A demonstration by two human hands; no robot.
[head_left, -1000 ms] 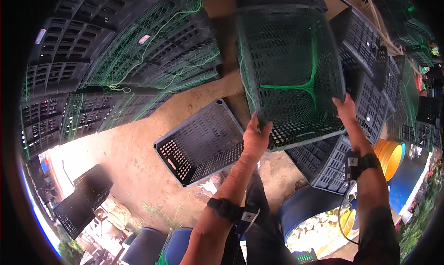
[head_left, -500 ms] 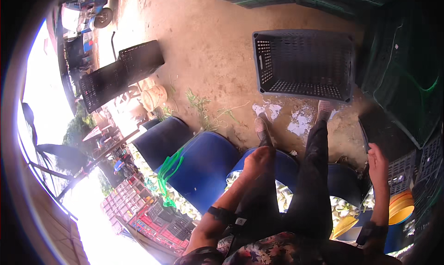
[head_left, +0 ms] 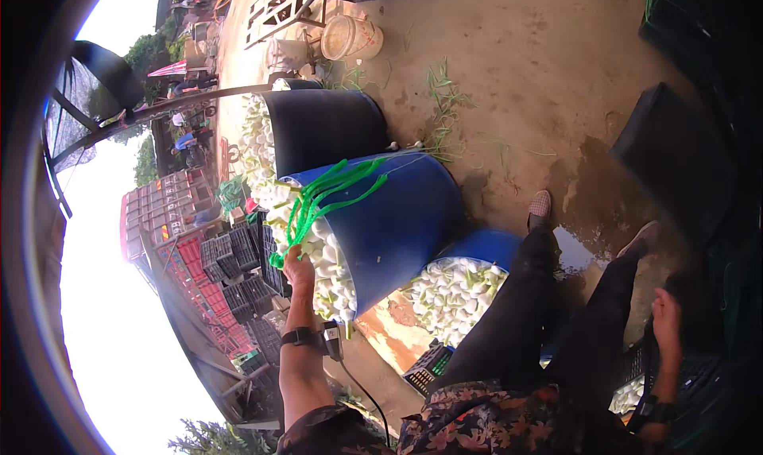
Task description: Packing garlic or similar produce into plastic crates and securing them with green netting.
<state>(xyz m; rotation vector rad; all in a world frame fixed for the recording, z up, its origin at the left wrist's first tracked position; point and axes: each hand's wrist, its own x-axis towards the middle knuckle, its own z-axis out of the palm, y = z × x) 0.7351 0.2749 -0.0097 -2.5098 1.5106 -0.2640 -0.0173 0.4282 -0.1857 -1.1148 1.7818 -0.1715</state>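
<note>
Gripping green cords [head_left: 326, 201] w/ left hand [head_left: 298, 268] closed, steadying the blue barrel [head_left: 397, 216] of white bulbs [head_left: 330, 272]; right hand [head_left: 666, 324] rests on black crate [head_left: 699, 375], grip unclear.

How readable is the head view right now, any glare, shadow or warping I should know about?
Head view: sky at the left rim is blown out white; the right side is deep shadow, so the right hand and black crate are dim. Fisheye bends edges. Left hand, green straps and blue barrel read clearly.
</note>
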